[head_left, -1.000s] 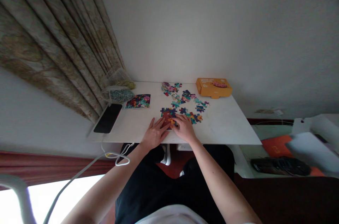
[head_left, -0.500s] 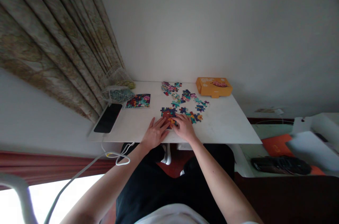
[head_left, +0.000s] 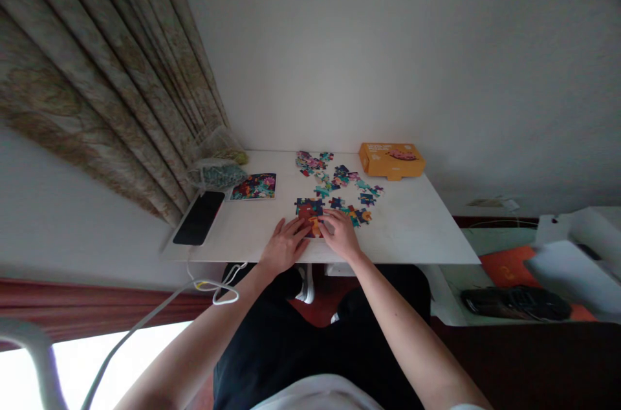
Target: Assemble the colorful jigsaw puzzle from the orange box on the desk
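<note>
"What do we have at the left end of the bench (head_left: 242, 222)?"

"Our phone (head_left: 198, 219), dark screen up, near the curtain (head_left: 121, 74). Just behind it sits a clear bag (head_left: 220, 174), its contents blurred to us, and beside that our card (head_left: 255, 186) lies flat, printed in many colours."

"And our left hand (head_left: 284, 245)?"

"Palm low near the front edge, fingers spread, the tips resting on the left and near part of the puzzle (head_left: 310, 211). We have it laid out, not gripped."

"So where exactly does the puzzle lie?"

"Flat on the bench, between our two hands and a little beyond them. Its far part, blue over red-brown, shows clear of our fingers; the near part, with some orange, is partly covered."

"Our right hand (head_left: 340, 233)?"

"It comes in from the other side, fingers bent, tips at the puzzle's right edge. We cannot tell whether it pinches a piece. Our hands are close, with a narrow strip of puzzle between the fingertips."

"Farther right?"

"Loose pieces (head_left: 341, 174), scattered behind the puzzle and round past our right hand. Then our orange box (head_left: 392, 160) near the back edge, and well apart, off the bench, a dark shoe (head_left: 517, 303)."
</note>
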`<state>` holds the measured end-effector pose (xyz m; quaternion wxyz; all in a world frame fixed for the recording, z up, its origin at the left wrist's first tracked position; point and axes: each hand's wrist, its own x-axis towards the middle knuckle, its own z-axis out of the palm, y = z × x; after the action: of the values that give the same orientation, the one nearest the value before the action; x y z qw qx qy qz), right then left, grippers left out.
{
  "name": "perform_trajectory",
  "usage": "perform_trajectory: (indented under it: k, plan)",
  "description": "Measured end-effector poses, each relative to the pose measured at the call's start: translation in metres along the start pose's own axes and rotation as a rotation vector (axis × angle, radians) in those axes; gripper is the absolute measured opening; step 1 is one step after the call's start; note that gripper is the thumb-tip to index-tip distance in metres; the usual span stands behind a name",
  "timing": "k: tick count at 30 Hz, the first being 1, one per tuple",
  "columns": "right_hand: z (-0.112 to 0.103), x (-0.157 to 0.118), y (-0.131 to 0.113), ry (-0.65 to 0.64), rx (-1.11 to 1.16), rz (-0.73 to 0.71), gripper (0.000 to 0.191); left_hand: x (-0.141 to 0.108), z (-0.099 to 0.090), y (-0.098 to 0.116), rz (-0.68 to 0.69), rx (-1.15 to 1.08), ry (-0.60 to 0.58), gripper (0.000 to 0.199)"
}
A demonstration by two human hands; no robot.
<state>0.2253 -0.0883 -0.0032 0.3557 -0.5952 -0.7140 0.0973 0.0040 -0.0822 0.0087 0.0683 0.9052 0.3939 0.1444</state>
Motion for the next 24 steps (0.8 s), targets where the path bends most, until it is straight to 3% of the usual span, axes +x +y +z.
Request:
perform_trajectory:
  k: [5, 12, 15, 24]
  plan:
    - [-0.015, 0.015, 0.024, 0.039, -0.113, 0.125, 0.018, 0.001, 0.001, 0.000, -0.021, 0.015, -0.013, 0.041]
    - [-0.037, 0.052, 0.047, -0.230, -0.294, 0.245, 0.048, 0.002, 0.002, -0.001, -0.012, 0.020, -0.010, 0.044]
    - [-0.037, 0.064, 0.051, -0.297, -0.280, 0.260, 0.053, 0.001, 0.003, -0.001, -0.015, 0.007, 0.000, 0.044]
    - [-0.023, 0.088, 0.073, -0.317, -0.164, 0.317, 0.058, 0.000, 0.003, 0.000, -0.036, -0.042, 0.060, 0.040]
